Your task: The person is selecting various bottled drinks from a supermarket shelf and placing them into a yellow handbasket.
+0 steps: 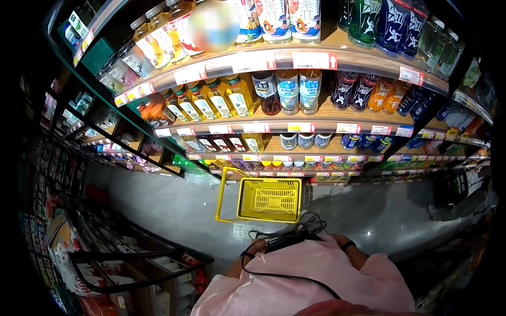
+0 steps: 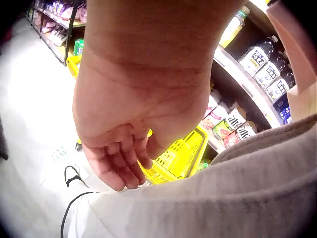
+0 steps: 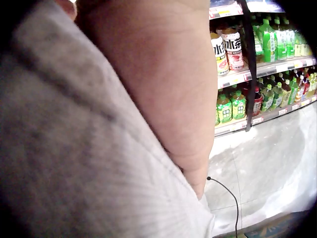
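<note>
My left hand [image 2: 121, 134] hangs beside light grey trousers [image 2: 237, 198] in the left wrist view, fingers loosely curled with nothing between them. Beyond it, in the same view, part of a yellow shopping basket [image 2: 181, 158] shows. The head view has this basket [image 1: 240, 203] on the floor before the shelves, its yellow handle [image 1: 219, 195] tipped out to the left. Against the trousers [image 3: 64, 134] in the right wrist view lies my right hand [image 3: 183, 114], its fingers mostly hidden by the cloth; I cannot tell how they are bent.
Shelves [image 1: 327, 124] ahead carry rows of bottled drinks, among them amber bottles [image 1: 237, 97] and blue-labelled bottles [image 1: 310, 92]. A black-framed rack [image 1: 139, 255] stands at the lower left. Black cables [image 1: 311, 225] hang in front of my body. Grey tiled floor [image 1: 158, 197] surrounds the basket.
</note>
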Motion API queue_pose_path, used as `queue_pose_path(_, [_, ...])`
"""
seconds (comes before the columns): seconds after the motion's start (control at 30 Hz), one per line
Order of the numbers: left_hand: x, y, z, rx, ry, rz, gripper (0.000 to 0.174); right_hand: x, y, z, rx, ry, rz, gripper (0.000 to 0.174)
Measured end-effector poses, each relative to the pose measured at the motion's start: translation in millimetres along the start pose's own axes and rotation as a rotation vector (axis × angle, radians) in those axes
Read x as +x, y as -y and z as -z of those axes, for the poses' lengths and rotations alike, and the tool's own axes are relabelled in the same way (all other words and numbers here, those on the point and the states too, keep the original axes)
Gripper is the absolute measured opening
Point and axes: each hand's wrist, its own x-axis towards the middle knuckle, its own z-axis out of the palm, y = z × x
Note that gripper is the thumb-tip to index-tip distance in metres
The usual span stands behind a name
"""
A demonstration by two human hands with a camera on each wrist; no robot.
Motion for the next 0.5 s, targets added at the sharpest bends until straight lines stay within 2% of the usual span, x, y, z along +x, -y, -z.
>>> queue_pose_path(0.17, [5, -6, 2, -0.017, -0.046, 0.023, 0.031, 10, 9, -3, -0.057, 0.039, 0.018, 0.052])
queue_pose_path(0.33, [-19, -29, 23, -0.131, -0.164, 0.123, 0.034, 25, 21, -21, -0.137, 0.137, 0.026, 0.047])
queue_pose_path(0.4, [-36, -31, 35, -0.169, -0.116, -0.044, 0.031, 32, 27, -32, -0.166, 0.178, 0.029, 0.046])
queue_pose_path(0.43, [-37, -11, 38, -0.026, -0.166, -0.293, 0.028, 36, 32, -39, -0.182, 0.197, 0.030, 0.045])
queue_pose_path(0.47, [-32, 6, 45, -0.221, -0.152, -0.152, 0.025, 39, 35, -46, -0.198, 0.217, 0.024, 0.044])
queue_pose_path(0.5, [-36, 26, 51, -0.162, -0.163, -0.281, 0.023, 43, 37, -54, -0.210, 0.233, 0.018, 0.043])
